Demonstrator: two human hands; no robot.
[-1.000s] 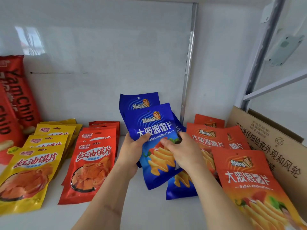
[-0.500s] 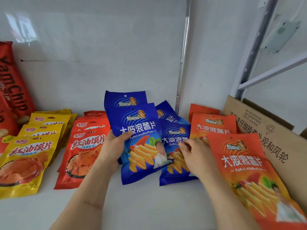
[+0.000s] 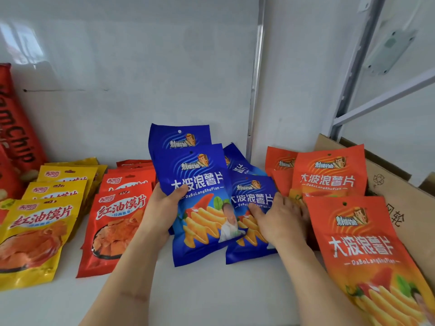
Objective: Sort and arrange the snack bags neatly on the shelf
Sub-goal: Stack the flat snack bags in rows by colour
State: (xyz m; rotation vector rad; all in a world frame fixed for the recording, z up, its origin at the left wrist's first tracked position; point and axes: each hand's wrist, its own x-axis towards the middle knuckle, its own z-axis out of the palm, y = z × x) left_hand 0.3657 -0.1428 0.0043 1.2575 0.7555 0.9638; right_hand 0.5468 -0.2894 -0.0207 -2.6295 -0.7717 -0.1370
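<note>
Left hand (image 3: pixel 162 208) grips the front blue crisp bag (image 3: pixel 200 203) by its left edge, thumb over the face, mid-shelf near the back wall. Right hand (image 3: pixel 280 220) lies flat, fingers relaxed, on the second blue bag (image 3: pixel 249 196) just beside it. Orange crisp bags (image 3: pixel 329 177) overlap toward the white shelf's (image 3: pixel 211 290) right edge, red bags (image 3: pixel 117 220) and yellow bags (image 3: pixel 35 231) toward its left

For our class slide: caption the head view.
Left hand grips a blue chip bag; right hand rests on another.
</note>
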